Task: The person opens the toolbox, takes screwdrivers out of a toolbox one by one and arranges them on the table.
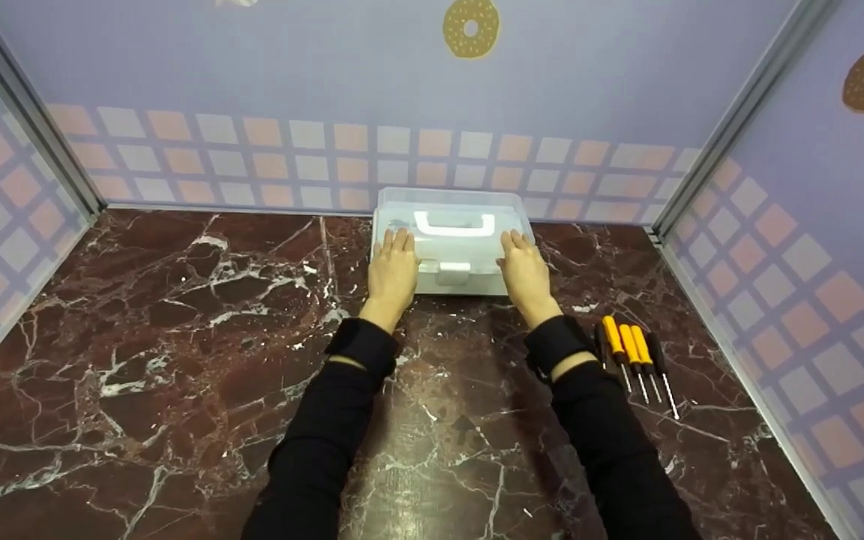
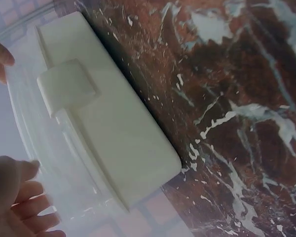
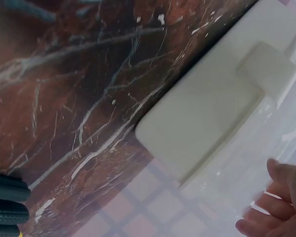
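Note:
A storage box with a clear lid, a white base and a white carry handle stands against the back wall. Its white front latch lies down over the lid's front edge. My left hand lies on the lid's left side, fingers extended forward. On the right side of the lid, my right hand rests in the same way, fingers pointing toward the back. Both thumbs point inward, near the front of the lid. Small contents show faintly through the plastic.
Several screwdrivers with yellow or black handles lie side by side on the marbled table, right of my right forearm. Patterned panels enclose the back and both sides.

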The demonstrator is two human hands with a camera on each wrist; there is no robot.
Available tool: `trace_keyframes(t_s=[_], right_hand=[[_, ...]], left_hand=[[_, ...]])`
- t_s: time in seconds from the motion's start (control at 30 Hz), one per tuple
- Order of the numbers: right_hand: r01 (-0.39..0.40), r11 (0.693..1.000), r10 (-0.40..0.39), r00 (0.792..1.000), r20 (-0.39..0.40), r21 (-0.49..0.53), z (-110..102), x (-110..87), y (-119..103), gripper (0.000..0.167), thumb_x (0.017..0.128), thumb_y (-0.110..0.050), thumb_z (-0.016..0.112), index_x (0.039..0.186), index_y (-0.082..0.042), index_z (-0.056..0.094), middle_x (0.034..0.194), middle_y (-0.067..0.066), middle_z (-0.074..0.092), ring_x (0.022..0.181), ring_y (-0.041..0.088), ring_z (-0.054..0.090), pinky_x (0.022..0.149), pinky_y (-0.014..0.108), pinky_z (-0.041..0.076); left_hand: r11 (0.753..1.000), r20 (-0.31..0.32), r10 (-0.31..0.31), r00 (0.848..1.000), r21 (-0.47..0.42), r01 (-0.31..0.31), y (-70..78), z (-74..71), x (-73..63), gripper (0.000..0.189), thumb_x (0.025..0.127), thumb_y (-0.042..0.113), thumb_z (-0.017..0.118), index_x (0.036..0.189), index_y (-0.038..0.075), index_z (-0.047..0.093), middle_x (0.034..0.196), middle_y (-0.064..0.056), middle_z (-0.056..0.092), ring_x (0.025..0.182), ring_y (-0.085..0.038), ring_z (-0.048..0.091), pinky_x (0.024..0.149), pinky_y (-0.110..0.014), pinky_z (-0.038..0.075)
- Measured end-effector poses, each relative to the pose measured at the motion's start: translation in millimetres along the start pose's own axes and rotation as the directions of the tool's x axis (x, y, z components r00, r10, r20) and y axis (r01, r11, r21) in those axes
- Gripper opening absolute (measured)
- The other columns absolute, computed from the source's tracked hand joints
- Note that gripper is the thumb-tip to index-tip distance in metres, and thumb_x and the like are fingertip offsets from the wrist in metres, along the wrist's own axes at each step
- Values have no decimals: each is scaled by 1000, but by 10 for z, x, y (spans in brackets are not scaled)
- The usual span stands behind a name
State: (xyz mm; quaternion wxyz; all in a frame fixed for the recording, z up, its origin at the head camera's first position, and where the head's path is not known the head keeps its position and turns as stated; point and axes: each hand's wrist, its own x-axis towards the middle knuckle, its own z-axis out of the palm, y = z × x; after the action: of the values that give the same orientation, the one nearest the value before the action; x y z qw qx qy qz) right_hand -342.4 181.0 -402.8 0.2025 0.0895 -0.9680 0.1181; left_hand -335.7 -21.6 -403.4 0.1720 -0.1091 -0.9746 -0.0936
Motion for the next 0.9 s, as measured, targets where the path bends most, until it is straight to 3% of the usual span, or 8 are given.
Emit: trace_keyframes(t_s=[0.1,0.2,0.47,0.67,0.77,0.9], right_hand=[[-17,999,20,995,95,-32,10,50,15,53,85,-14,58,131,0,38,135,17,37,124,34,32,99,49,26],[-32,997,44,982,181,-69,15,84,28,60,87,-19,55,138,-3,27,141,15,28,129,32,23,101,52,20],[14,993,17,969,248,-120,39,54,71,75,84,-27,60,141,-6,16,145,12,17,131,31,17,100,55,19],[54,999,-51,973,223,-5,17,16,151,76,83,-30,60,141,-4,18,145,18,14,131,35,13,100,54,18],[33,998,-45,976,214,60,-33,-25,212,74,84,-32,58,141,-5,18,144,20,12,131,36,11,100,55,16],[-65,994,38,964,264,93,-177,-129,335,74,87,-37,53,141,-4,16,144,22,11,130,38,8,100,59,10]], left_hand=[[999,149,-32,988,-16,35,-35,20,86,55,93,32,40,137,1,28,143,-11,24,131,-29,17,104,-47,12],[998,199,-47,979,-35,55,-66,62,129,59,94,36,36,140,5,19,146,-7,14,133,-26,10,104,-49,6],[999,231,-14,973,-31,21,-149,78,92,60,94,39,33,142,8,13,148,-5,8,134,-25,7,103,-50,4],[999,245,38,969,-45,-28,-327,29,22,59,94,40,30,143,11,12,148,-8,4,133,-27,3,103,-51,4],[999,248,9,969,-40,1,-472,-21,-35,60,94,42,28,143,12,10,148,-9,-1,133,-28,-2,102,-51,2],[997,247,-40,968,-57,56,-662,-132,-119,62,94,44,27,143,12,7,147,-8,-5,132,-28,-6,102,-51,-2]])
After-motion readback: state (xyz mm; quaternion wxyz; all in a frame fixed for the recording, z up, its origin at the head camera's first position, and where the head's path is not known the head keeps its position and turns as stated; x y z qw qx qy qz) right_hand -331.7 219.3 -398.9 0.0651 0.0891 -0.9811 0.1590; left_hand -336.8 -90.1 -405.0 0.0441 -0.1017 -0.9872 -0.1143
